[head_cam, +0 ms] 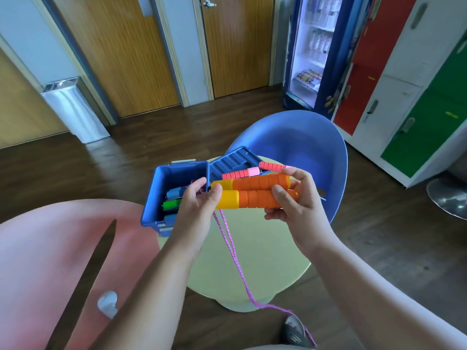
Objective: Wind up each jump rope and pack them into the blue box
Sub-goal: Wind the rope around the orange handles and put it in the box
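Note:
My right hand (293,195) grips two orange handles with yellow ends (252,192), held side by side above the small table. My left hand (197,200) pinches the pink rope (228,238) where it leaves the yellow ends. Two strands of that rope hang down past the table's edge to the floor. The blue box (161,195) stands open behind my left hand, with blue and green handles (171,204) inside. Its blue lid (232,160) lies beside it, and a pink-handled jump rope (242,173) rests on the lid.
The box stands on a pale round table (252,253). A blue chair (303,140) is behind it, a pink chair (50,248) at the left. Doors, a metal bin (73,109), a drinks fridge (310,51) and coloured lockers (404,79) line the far wall. A shoe (294,329) shows below.

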`<state>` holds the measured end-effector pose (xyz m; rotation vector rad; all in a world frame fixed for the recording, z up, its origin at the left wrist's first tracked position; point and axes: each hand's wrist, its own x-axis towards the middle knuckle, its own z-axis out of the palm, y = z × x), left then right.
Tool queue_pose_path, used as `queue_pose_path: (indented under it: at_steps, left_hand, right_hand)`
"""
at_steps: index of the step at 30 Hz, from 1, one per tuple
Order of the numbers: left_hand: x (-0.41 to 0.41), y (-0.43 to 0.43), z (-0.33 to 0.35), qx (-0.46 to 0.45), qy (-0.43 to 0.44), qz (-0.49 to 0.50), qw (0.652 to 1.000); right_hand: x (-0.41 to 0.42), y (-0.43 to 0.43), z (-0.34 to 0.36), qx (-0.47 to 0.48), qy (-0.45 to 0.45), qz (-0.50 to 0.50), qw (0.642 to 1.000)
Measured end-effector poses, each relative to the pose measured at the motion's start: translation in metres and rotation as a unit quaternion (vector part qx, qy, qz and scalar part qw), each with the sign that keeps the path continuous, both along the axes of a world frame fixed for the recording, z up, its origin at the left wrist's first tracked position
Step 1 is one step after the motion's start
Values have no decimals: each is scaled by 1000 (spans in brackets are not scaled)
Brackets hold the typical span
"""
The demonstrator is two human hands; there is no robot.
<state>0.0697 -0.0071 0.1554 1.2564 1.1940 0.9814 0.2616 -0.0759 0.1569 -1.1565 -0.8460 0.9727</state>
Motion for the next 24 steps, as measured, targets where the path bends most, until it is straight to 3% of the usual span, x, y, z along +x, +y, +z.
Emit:
queue_pose_path:
  at_steps: [3,10,18,24]
  left_hand:
    - [6,-4,-4,12,-30,7,999]
    - [3,-18,-10,126,67,65,988]
    - [4,-29,-13,125,62,65,988]
    - [-5,-17,-9,87,72,86,990]
  right_hand:
    - [-2,-3,4,7,-28,18,999]
    - [6,-3,5,-24,-128,82,988]
    - [4,-3,2,-22,-79,97,992]
    - [15,-2,7,-41,-151,182,971]
